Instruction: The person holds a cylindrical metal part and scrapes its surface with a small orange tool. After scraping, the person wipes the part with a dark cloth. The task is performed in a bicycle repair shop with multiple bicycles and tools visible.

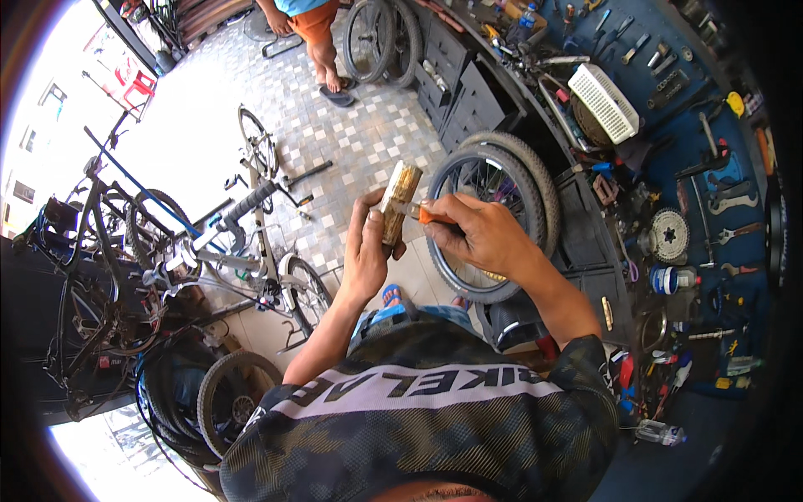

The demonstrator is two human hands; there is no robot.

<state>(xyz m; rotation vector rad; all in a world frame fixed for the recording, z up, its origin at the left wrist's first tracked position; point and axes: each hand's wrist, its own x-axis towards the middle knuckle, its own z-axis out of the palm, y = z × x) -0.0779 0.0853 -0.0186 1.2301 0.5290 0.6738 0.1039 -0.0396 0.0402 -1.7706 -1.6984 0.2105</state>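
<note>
My left hand (pixel 365 255) is wrapped round a short, thick cylindrical piece (pixel 405 181), whitish on one side and mottled golden brown on the other. It is held tilted in front of my body, its upper end sticking out past my fingers. My right hand (pixel 492 238) grips a small tool with an orange handle (pixel 428 214); most of that handle is hidden by my fingers. A short pale blade-like tip (pixel 410 209) points left from it and meets the side of the cylinder. The exact kind of either object cannot be made out.
Two bicycle wheels (pixel 535 180) lean against dark drawers on the right. A workbench holds a white basket (pixel 604 102), a cassette (pixel 670 235) and many tools. Bicycles (pixel 266 226) stand at left. Another person (pixel 316 38) stands on the tiled floor (pixel 368 125) ahead.
</note>
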